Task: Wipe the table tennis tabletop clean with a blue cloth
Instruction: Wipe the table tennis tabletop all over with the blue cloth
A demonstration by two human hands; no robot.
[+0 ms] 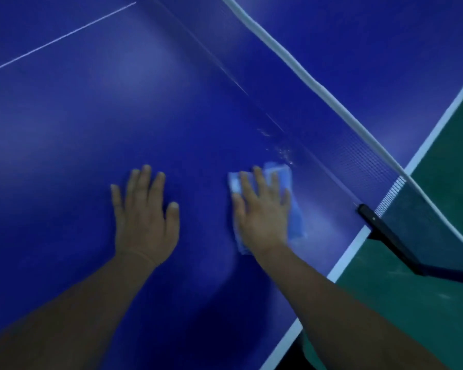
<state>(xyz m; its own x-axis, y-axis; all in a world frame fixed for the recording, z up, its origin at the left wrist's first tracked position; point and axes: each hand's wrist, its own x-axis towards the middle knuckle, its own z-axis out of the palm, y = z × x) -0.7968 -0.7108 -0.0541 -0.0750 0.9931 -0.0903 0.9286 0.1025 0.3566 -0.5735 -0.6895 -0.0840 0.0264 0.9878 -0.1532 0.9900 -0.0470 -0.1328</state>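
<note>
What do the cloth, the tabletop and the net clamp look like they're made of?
Cloth: soft woven or microfibre fabric, light blue; it folds and bunches under the right hand.
Tabletop: hard painted board, smooth with a semi-matte sheen, going by the soft light reflections; white edge line.
Net clamp: rigid black bar, metal or plastic; blur leaves that open.

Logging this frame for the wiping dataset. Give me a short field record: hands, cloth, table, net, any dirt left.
left hand: flat, fingers spread, palm resting on the tabletop, holds nothing
right hand: flat, fingers straight, pressing on the cloth
folded light-blue cloth: on the tabletop under the right hand, near the net
blue table tennis tabletop: white edge line at right
dark mesh net with white top band: stretched across, black clamp post at the table edge
pale specks: on the tabletop just beyond the cloth, beside the net
</note>
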